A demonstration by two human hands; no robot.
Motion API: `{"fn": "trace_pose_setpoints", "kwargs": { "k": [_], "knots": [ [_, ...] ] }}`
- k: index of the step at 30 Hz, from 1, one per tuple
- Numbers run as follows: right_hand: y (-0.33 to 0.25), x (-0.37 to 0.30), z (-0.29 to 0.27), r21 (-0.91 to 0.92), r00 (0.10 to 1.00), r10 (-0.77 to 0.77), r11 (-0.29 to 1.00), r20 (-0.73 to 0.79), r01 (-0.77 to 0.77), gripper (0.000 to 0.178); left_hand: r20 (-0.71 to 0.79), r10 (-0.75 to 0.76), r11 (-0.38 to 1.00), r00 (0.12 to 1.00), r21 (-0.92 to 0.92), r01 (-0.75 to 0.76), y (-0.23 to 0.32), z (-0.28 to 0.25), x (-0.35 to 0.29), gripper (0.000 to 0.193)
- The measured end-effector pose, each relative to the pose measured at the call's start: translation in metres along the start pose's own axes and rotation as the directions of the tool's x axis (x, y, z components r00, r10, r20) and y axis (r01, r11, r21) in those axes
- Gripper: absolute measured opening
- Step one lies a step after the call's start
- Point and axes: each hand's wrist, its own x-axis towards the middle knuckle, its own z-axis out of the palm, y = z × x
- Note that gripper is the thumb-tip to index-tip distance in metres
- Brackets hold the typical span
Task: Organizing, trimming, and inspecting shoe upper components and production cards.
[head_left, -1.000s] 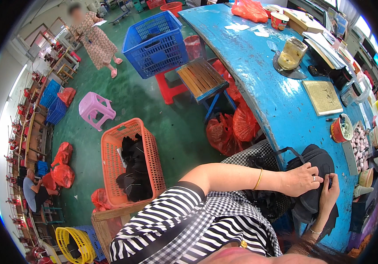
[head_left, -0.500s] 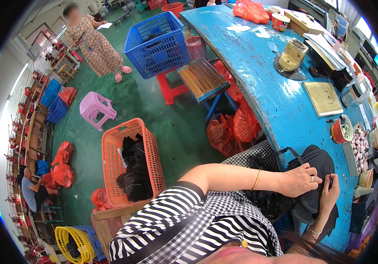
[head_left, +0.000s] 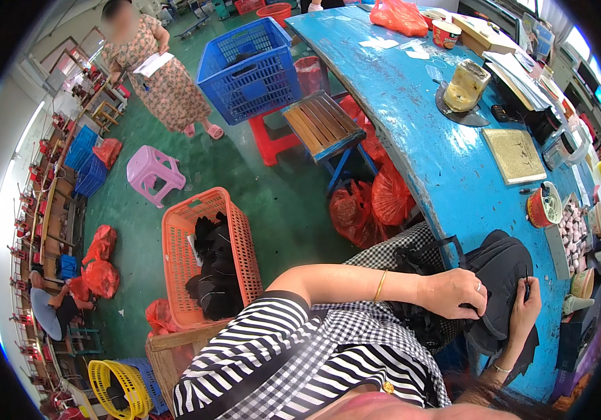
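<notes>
A stack of black, flat, rounded pieces (head_left: 498, 262), with the look of soft shoe parts, lies on the near edge of the blue table. My right hand (head_left: 524, 311) grips the right side of the upper piece, with a small dark bit showing at its fingertips. My left hand (head_left: 458, 294), with a ring and a gold bangle, is over the left side of the stack. Its fingers are pinched together on something dark that I cannot make out. Black straps and loose black material (head_left: 419, 262) lie over my lap beside the stack.
The blue table (head_left: 412, 105) carries a glue pot (head_left: 467, 87), a gold board (head_left: 514, 157) and a paper tub (head_left: 544, 205). An orange basket (head_left: 174, 231) with black pieces stands left, near a purple stool (head_left: 153, 175). Farther off are a blue crate (head_left: 251, 91) and a standing person (head_left: 153, 77).
My left hand has moved left and slightly down, away from my right hand, which stays in place. The standing person has shifted nearer, now holding papers in front. The seated person has leaned.
</notes>
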Motion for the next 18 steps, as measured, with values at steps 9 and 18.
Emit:
{"fn": "trace_pose_setpoints", "kwargs": {
  "k": [9, 18],
  "knots": [
    [-0.006, 0.000, -0.003, 0.007, 0.999, 0.044, 0.999, 0.016, -0.044, 0.020, -0.030, 0.018, 0.998, 0.999, -0.061, -0.020, 0.013, 0.006, -0.005, 0.010],
    [-0.028, 0.005, -0.006, -0.010, 0.993, 0.059, 0.998, 0.099, -0.058, 0.020, -0.028, 0.039, 0.995, 0.999, -0.085, -0.042, 0.027, 0.002, -0.011, 0.009]
  ]
}}
